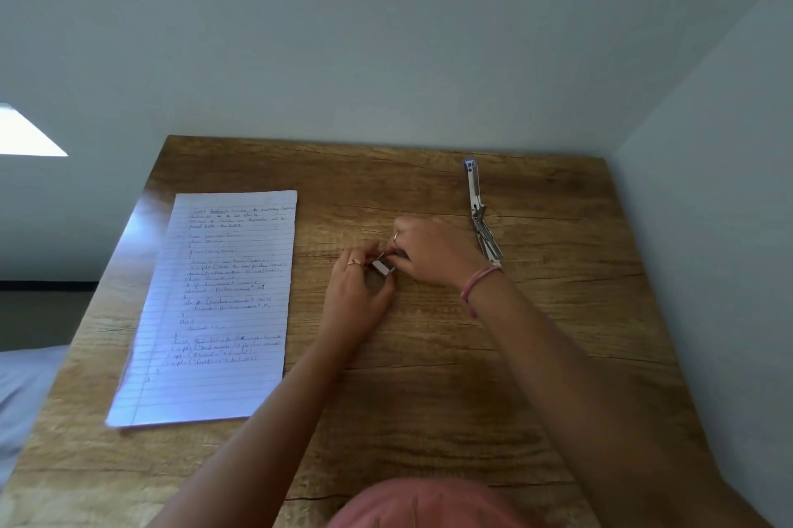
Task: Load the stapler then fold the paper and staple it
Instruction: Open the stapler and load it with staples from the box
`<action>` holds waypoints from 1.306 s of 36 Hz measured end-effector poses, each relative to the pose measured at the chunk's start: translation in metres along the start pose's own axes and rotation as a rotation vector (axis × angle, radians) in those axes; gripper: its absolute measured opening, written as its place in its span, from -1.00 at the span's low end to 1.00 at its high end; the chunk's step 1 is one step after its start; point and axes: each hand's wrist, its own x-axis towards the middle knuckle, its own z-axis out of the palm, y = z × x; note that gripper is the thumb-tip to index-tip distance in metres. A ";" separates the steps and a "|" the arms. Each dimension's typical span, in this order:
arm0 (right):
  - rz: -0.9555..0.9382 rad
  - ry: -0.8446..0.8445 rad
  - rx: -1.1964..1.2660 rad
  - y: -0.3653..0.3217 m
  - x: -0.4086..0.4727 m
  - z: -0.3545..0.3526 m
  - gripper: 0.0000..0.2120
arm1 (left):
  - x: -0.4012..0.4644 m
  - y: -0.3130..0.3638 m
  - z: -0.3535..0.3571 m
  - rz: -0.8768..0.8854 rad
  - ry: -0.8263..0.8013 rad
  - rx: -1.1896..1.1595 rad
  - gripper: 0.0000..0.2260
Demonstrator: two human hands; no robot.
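Note:
A metal stapler (479,212) lies swung fully open on the wooden table (429,377), at the back right. A lined sheet of paper (219,304) covered in handwriting lies flat on the left. In the middle of the table my left hand (358,300) and my right hand (429,253) meet around a small box of staples (383,266). Fingers of both hands pinch the box; it looks partly open. The right hand is just left of the stapler's lower end and does not touch it.
The table stands against a pale wall at the back and right. A pink bracelet (478,283) is on my right wrist. Something pink (429,506) shows at the bottom edge. Left of the table lie a floor and a pale cloth.

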 end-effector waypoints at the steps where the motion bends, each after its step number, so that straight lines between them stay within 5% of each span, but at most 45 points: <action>1: -0.016 -0.019 -0.023 -0.002 0.001 -0.001 -0.73 | 0.000 0.000 0.000 -0.001 0.002 -0.005 -0.55; 15: -0.049 -0.081 -0.105 -0.010 0.013 -0.006 -0.72 | 0.000 -0.002 0.000 -0.027 -0.010 -0.034 -0.55; 24: 0.130 0.126 0.233 0.010 -0.011 0.002 -0.91 | 0.001 -0.002 0.001 -0.030 -0.006 -0.063 -0.57; 32: 0.189 -0.095 0.123 0.024 -0.055 0.012 -0.86 | 0.003 -0.001 0.002 -0.028 -0.023 -0.054 -0.58; 37: 0.167 -0.094 0.042 0.024 -0.064 0.018 -0.72 | 0.003 -0.002 0.003 -0.033 -0.034 -0.054 -0.57; 43: 0.226 0.060 0.214 0.037 -0.070 0.007 -0.82 | 0.003 -0.002 0.003 -0.028 -0.026 -0.040 -0.58; 47: 0.236 -0.012 0.221 0.040 -0.069 0.004 -0.82 | 0.003 -0.002 0.003 -0.021 -0.027 -0.038 -0.59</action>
